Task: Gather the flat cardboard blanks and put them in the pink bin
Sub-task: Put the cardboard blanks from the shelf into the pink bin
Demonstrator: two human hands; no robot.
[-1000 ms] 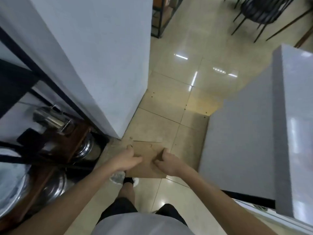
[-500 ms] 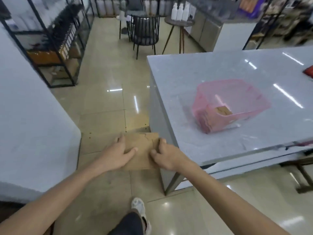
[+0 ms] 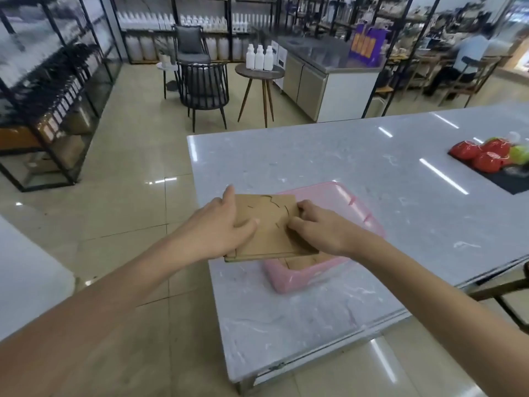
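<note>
I see both hands gripping a thin stack of blanks (image 3: 267,224), held flat above the near-left part of the pink bin (image 3: 340,196). Left hand (image 3: 220,227) clamps the stack's left edge, thumb across the top, fingers underneath. Right hand (image 3: 317,227) curls over the right edge, fingertips pressed on the top sheet. Top blank shows cut lines. Stack's layered edges show at the near side. Bin sits on the marble table (image 3: 357,156), near its left end; more brown cardboard shows inside it, under the stack. Red and green bags (image 3: 489,154) lie well apart, at the table's far right. Chair (image 3: 204,87) and bottles (image 3: 259,57) stand beyond on the floor side.
</note>
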